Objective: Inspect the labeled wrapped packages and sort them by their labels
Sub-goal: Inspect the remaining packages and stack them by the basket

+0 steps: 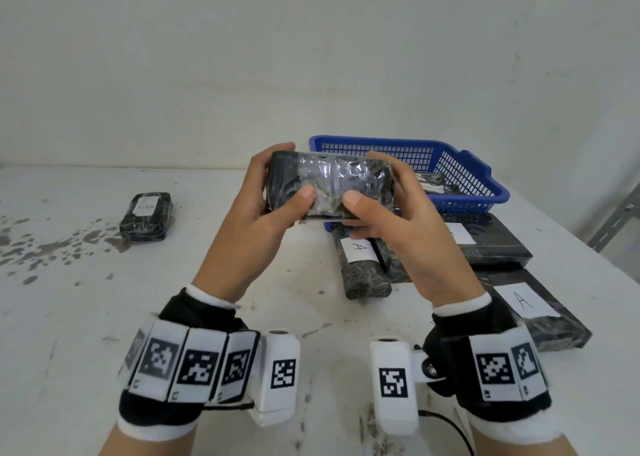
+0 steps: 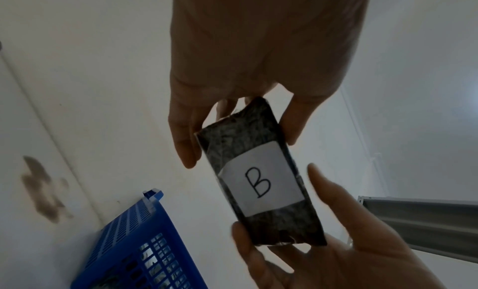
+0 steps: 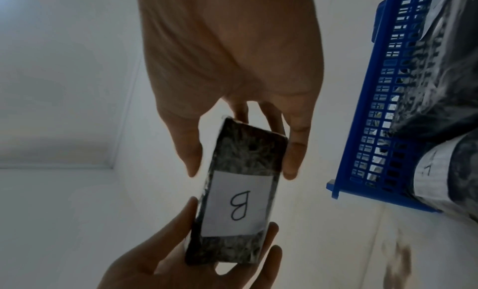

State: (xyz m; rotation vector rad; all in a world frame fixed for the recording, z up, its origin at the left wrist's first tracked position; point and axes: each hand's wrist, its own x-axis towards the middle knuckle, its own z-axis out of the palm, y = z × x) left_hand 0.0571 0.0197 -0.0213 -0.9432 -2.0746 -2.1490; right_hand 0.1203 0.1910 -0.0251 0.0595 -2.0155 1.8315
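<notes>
A black package in shiny wrap (image 1: pixel 329 185) is held up over the table by both hands. My left hand (image 1: pixel 294 171) grips its left end, thumb on the face turned to me. My right hand (image 1: pixel 367 178) grips the right end the same way. The face I see in the head view has no label. On the opposite face, a white label marked B (image 2: pixel 261 183) shows in the left wrist view and also in the right wrist view, label B (image 3: pixel 238 203). A blue basket (image 1: pixel 464 164) behind the hands holds more wrapped packages.
One labelled package (image 1: pixel 147 216) lies alone on the stained white table (image 1: pixel 104 299) at the left. Three packages lie in front of the basket at the right, two showing A labels (image 1: pixel 360 251) (image 1: pixel 524 301). A grey metal frame (image 1: pixel 616 220) stands past the table's right edge.
</notes>
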